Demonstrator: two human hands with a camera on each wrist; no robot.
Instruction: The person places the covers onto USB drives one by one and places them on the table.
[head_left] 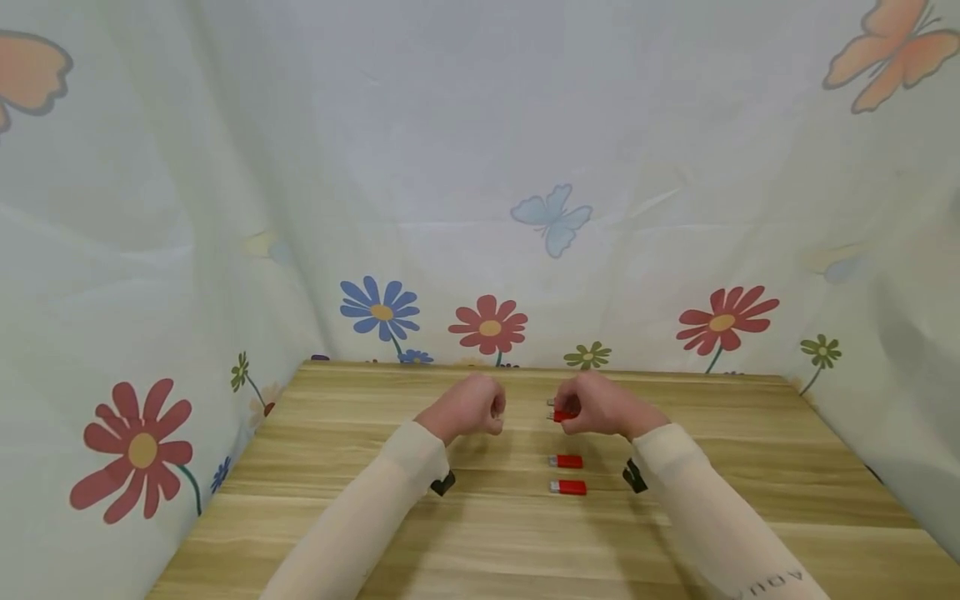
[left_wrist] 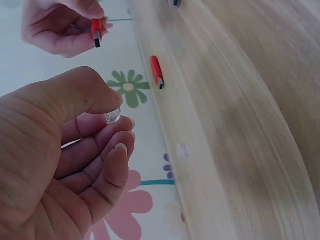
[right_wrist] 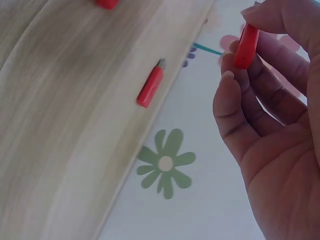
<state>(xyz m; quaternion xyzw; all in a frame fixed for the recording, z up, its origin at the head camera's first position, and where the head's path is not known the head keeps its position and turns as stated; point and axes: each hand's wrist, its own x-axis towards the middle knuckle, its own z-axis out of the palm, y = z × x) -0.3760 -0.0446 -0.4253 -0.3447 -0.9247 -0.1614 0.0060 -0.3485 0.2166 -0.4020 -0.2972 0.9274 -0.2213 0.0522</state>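
My left hand (head_left: 467, 407) pinches a small clear cap (left_wrist: 113, 116) between thumb and fingertips, raised over the back part of the table. Opposite it, my right hand (head_left: 602, 406) holds a red USB flash drive (right_wrist: 246, 47) in a thumb-and-finger pinch. Its bare metal plug points toward the left hand. The cap and this drive are apart. Behind the right hand, another red USB flash drive (right_wrist: 151, 85) lies near the table's back edge, mostly hidden in the head view. Two more, a red drive (head_left: 568, 461) and a red drive (head_left: 570, 487), lie nearer the front.
Another small clear piece (left_wrist: 182, 151) lies on the wooden table (head_left: 315, 500) near its back edge. A white curtain (head_left: 450, 150) with printed flowers and butterflies hangs behind and at both sides of the table.
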